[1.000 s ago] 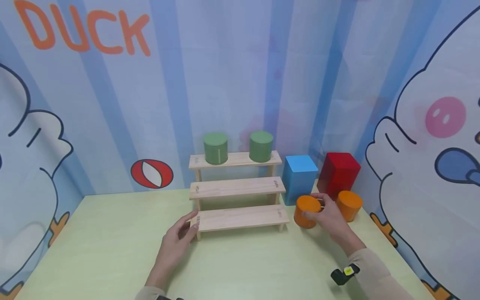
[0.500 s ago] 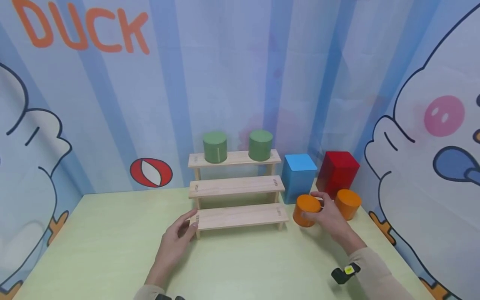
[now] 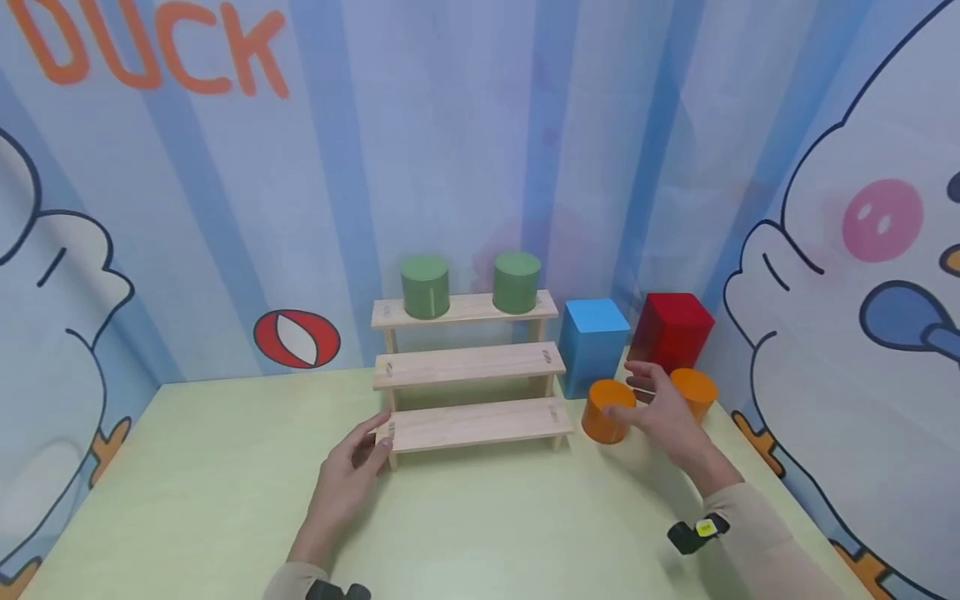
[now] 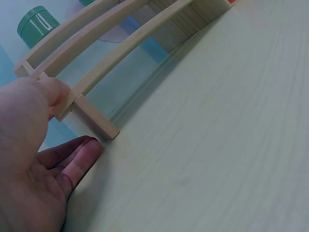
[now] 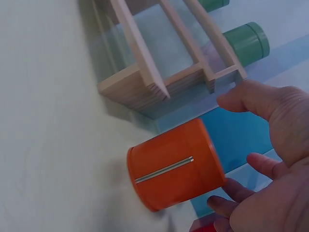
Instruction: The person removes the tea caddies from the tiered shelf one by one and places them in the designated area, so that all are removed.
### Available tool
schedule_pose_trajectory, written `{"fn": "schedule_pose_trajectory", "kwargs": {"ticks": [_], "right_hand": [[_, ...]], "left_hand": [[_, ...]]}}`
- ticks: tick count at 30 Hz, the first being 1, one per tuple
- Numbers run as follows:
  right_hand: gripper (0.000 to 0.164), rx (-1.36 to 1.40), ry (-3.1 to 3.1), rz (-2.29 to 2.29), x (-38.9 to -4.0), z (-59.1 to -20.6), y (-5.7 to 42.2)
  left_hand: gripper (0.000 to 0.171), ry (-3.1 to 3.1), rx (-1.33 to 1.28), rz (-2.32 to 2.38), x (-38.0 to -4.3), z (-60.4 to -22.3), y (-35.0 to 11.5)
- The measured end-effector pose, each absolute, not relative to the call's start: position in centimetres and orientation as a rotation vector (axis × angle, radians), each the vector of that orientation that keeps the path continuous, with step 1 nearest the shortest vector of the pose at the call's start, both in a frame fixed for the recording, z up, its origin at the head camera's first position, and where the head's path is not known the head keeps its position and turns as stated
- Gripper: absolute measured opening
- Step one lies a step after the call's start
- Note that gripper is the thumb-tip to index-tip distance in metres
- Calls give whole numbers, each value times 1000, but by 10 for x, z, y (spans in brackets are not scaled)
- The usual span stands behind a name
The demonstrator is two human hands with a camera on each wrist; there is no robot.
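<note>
The right hand (image 3: 670, 421) stood at three o'clock of the near orange cylinder (image 3: 602, 422), thumb and fingers spread wide about its upper part rather than pinching it; whether a fingertip brushed the rim was hard to tell. The left hand (image 3: 347, 479) was at eight o'clock of the shelf's centre, its fingers loosely bent and parted, touching the end of the lowest tier.

The stepped shelf (image 3: 472, 365) was pale grained wood, three flat boards on squared legs. The near cylinder stood upright on the table (image 3: 480, 525) between three and four o'clock of it, smooth-sided, with a thin pale line down its wall. A second orange cylinder (image 3: 696, 396) lay at about half past two from the first, a smooth blue block (image 3: 595, 354) at twelve and a glossy red block (image 3: 672, 333) between one and two. Two matte green cylinders (image 3: 425, 290) topped the highest tier, at eleven and one from the shelf's centre.
</note>
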State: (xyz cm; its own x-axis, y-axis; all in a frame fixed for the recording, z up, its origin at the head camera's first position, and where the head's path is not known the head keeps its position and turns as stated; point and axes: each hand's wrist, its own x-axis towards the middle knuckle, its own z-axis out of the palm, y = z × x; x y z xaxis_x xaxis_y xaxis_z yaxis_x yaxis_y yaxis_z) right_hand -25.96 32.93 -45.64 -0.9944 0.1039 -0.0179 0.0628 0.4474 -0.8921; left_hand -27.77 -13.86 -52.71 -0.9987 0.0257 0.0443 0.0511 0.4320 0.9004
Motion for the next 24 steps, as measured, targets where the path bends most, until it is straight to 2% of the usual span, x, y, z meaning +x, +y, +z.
{"fn": "schedule_pose_trajectory", "kwargs": {"ticks": [7, 24], "right_hand": [[98, -98, -2612, 1594, -264, -434, 328], [108, 12, -2550, 1551, -280, -373, 314]], "left_hand": [[50, -2643, -54, -1662, -279, -526, -138], [48, -2630, -42, -1679, -283, -527, -137]]}}
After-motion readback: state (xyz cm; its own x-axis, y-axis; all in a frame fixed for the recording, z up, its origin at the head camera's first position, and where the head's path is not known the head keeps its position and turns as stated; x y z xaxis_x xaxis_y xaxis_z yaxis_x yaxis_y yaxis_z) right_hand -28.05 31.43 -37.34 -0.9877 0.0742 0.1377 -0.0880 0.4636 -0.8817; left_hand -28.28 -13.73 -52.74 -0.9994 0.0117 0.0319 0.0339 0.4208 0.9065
